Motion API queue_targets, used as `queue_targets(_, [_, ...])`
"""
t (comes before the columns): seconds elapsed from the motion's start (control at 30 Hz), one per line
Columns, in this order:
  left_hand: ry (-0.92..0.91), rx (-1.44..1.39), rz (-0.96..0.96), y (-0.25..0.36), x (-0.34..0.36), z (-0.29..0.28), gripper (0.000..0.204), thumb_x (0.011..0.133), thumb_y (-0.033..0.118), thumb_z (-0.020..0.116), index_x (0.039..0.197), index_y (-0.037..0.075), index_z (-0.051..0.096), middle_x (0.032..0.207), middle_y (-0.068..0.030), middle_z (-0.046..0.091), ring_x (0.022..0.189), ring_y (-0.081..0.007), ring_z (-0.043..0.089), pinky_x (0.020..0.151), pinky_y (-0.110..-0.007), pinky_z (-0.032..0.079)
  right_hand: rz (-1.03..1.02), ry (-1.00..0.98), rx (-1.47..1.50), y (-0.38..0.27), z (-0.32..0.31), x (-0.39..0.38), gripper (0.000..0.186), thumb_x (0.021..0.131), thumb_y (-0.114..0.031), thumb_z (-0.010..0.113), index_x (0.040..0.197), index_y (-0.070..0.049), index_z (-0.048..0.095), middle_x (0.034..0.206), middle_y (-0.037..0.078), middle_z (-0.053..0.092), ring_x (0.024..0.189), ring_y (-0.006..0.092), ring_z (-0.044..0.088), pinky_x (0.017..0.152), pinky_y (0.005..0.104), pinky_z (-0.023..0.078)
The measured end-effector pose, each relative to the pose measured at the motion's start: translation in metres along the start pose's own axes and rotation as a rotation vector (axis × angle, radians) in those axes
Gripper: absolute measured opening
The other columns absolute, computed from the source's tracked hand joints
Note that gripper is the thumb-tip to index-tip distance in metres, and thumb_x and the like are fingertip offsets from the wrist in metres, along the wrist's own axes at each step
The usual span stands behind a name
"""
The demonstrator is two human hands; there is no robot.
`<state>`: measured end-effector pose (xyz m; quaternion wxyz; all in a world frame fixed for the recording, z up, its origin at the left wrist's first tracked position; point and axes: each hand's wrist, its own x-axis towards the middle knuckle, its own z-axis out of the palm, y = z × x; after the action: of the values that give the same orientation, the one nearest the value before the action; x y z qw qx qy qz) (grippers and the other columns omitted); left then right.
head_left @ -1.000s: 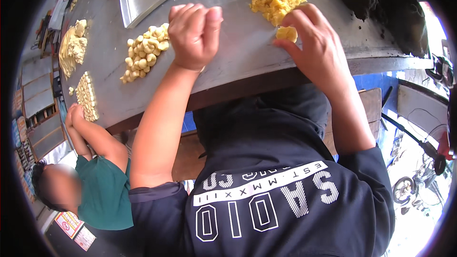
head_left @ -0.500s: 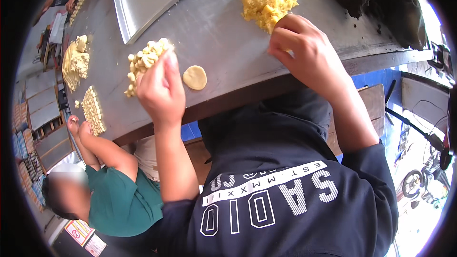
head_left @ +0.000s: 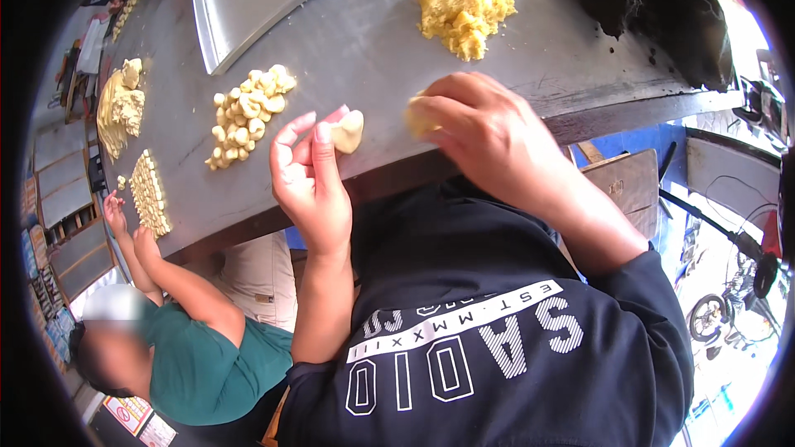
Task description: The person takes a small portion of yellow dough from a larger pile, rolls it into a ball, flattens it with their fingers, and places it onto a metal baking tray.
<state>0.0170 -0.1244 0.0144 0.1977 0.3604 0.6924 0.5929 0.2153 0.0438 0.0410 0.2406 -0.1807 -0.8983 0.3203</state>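
Note:
My left hand point(head_left: 311, 186) pinches a pale flattened dough disc point(head_left: 351, 131) by its edge between thumb and fingers, lifting it near the table's front edge. To its right, my right hand point(head_left: 493, 132) grips a small lump of yellow filling point(head_left: 421, 118), somewhat smeared by motion. The large crumbly yellow mound point(head_left: 460, 4) it matches sits farther back on the table. Beside my left hand, toward the left, lies a pile of small pale dough balls point(head_left: 248, 116).
A metal tray point(head_left: 248, 12) lies at the back of the grey table point(head_left: 364, 50). Black plastic point(head_left: 671, 12) covers the right end. At left are a big dough mass point(head_left: 122, 108), rows of dough pieces point(head_left: 149, 194) and a co-worker in a green shirt point(head_left: 215, 368).
My left hand has moved off the dough-ball pile and picked the disc up from the table. My right hand has come away from the yellow mound, leftward and nearer, carrying a lump.

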Motion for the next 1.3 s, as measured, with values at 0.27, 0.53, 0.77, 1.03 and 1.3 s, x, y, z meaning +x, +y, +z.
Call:
queue_targets(0.27, [-0.035,-0.183,-0.042,0.008,0.013,0.014,0.048,0.114,0.021,0.075,0.154,-0.002,0.063,0.141,-0.0205,0.078,0.12,-0.0266,0.08,0.104,-0.042,0.064,-0.192,0.248,0.186,-0.009,0.014,0.029,0.019,0.097,-0.01,0.082,0.116,-0.007,0.079,0.119,0.013,0.075,0.107,0.0357,0.076,0.09,0.0464,0.065])
queue_targets(0.53, [-0.192,0.559,0.422,0.001,0.039,0.029,0.037,0.079,0.017,0.101,0.096,0.004,0.071,0.097,-0.0106,0.075,0.083,-0.0342,0.076,0.072,-0.045,0.06,-0.262,0.065,-0.022,-0.014,0.028,0.007,0.02,0.091,-0.015,0.077,0.11,-0.009,0.078,0.111,0.011,0.071,0.107,0.0317,0.073,0.087,0.0406,0.065])
queue_targets(0.77, [-0.539,0.192,0.252,0.013,0.037,0.02,0.066,0.059,0.035,0.114,0.102,0.008,0.073,0.089,-0.0107,0.074,0.083,-0.0377,0.077,0.072,-0.047,0.06,-0.11,0.067,0.229,-0.007,0.006,0.023,0.038,0.082,-0.012,0.089,0.119,-0.012,0.08,0.126,0.011,0.071,0.115,0.0353,0.071,0.099,0.0467,0.063])
queue_targets(1.03, [-0.429,0.444,0.451,-0.002,0.032,0.022,0.065,0.074,0.037,0.109,0.12,0.005,0.073,0.092,-0.0147,0.076,0.084,-0.0424,0.076,0.075,-0.049,0.062,-0.07,0.098,0.001,-0.019,0.012,0.028,0.038,0.085,-0.012,0.089,0.122,-0.01,0.081,0.126,0.01,0.078,0.113,0.035,0.075,0.099,0.0454,0.062])
queue_targets(1.3, [-0.573,-0.003,-0.092,-0.002,0.037,-0.001,0.04,0.107,0.035,0.089,0.121,0.002,0.07,0.099,-0.0034,0.073,0.088,-0.0115,0.064,0.083,-0.029,0.054,0.046,-0.01,-0.537,0.036,-0.027,0.011,0.021,0.091,-0.007,0.077,0.11,-0.011,0.085,0.102,0.005,0.08,0.099,0.0307,0.075,0.088,0.0455,0.063])
